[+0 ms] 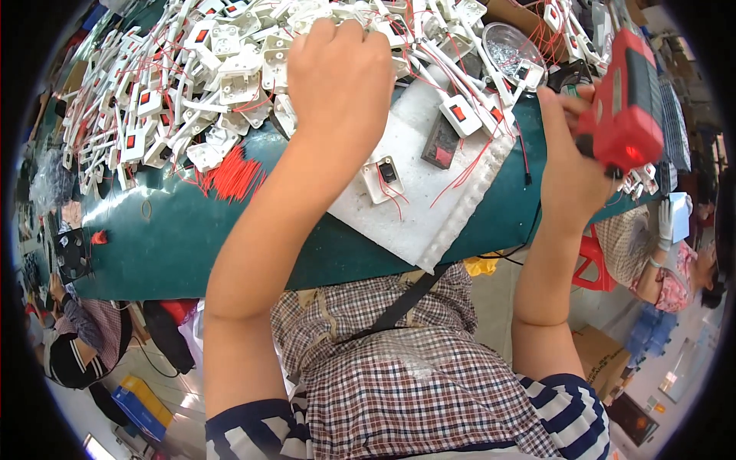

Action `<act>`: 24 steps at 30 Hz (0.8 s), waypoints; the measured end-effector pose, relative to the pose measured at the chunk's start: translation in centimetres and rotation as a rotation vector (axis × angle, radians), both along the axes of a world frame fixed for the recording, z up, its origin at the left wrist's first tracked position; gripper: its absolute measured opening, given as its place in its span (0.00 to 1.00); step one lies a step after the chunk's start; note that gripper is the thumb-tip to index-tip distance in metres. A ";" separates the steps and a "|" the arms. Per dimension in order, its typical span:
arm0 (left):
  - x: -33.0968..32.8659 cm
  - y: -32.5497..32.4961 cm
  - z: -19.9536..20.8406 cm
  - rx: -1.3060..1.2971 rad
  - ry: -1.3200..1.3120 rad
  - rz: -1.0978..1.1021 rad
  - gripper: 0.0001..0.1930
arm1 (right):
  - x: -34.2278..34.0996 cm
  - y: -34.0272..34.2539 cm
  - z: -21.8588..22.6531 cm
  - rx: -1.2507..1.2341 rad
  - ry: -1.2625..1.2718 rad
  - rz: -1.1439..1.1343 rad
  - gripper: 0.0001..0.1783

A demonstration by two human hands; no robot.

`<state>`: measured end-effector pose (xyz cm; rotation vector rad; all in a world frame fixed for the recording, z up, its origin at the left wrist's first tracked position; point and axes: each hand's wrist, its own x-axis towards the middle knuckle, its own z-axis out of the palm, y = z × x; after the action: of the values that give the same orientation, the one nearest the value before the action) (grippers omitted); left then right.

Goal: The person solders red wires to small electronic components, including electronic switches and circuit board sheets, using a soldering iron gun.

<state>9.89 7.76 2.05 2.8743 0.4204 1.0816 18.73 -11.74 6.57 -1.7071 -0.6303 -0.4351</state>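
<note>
My left hand [341,80] is curled over the pile of white plastic switch housings [238,88], back of the hand up. Its fingertips are hidden, so what it grips cannot be made out. On the right, my right hand [571,161] is wrapped around a red and black power screwdriver [630,115], raised above the table's right side. Between my arms, an open white housing [382,181] with a black switch and red wires lies on a white foam sheet [383,222]. Near it are a dark rectangular block [441,142] and a closed housing with a red switch [460,115].
Red wire pieces [236,175] lie in a bundle on the green table [169,253]. A clear round dish of small metal parts [502,50] stands at the back right. Other people sit at both sides; a red stool [590,264] is at the right.
</note>
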 end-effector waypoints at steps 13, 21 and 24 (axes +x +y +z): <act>-6.5 0.1 4.6 -0.395 0.053 -0.414 0.09 | -6.4 -3.6 -0.5 -0.235 0.192 0.120 0.22; -11.3 -2.1 0.5 -0.917 0.418 -0.394 0.09 | -8.5 -2.1 -6.6 -0.410 -0.094 0.358 0.35; -11.1 -2.6 -0.6 -0.874 0.354 -0.439 0.08 | -9.1 -1.1 -7.1 -0.468 -0.138 0.279 0.33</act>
<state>-1.22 5.19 1.42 2.1784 0.1791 0.2091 9.65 -12.87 -0.48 -1.9977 -1.1228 -0.2160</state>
